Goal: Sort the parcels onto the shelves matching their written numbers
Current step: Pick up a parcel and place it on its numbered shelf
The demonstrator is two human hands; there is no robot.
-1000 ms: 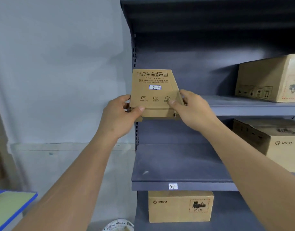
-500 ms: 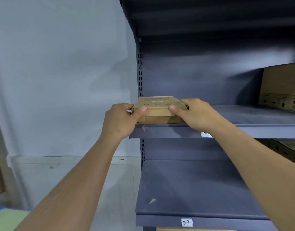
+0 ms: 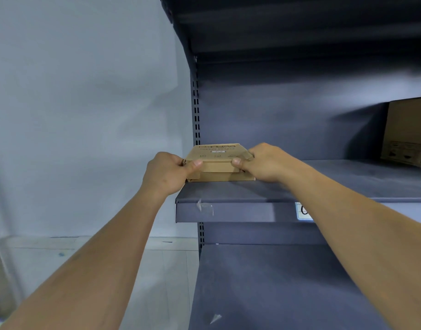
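Both your hands are bare: left hand point(image 3: 166, 172), right hand point(image 3: 264, 163), uncovered from fingertips to wrist. The same goes up the arms. Your left forearm point(image 3: 104, 258) and right forearm point(image 3: 347, 222) are bare as far as the view shows them, down to the lower edge. One nail shows on each side, left thumbnail point(image 3: 197, 162) and right thumbnail point(image 3: 235, 160): short, trimmed square, clean. The left hand's knuckles read as a soft, rounded ridge. Your forearms are smooth and taper toward the wrists. They look much wider near the lens, the right one most of all.
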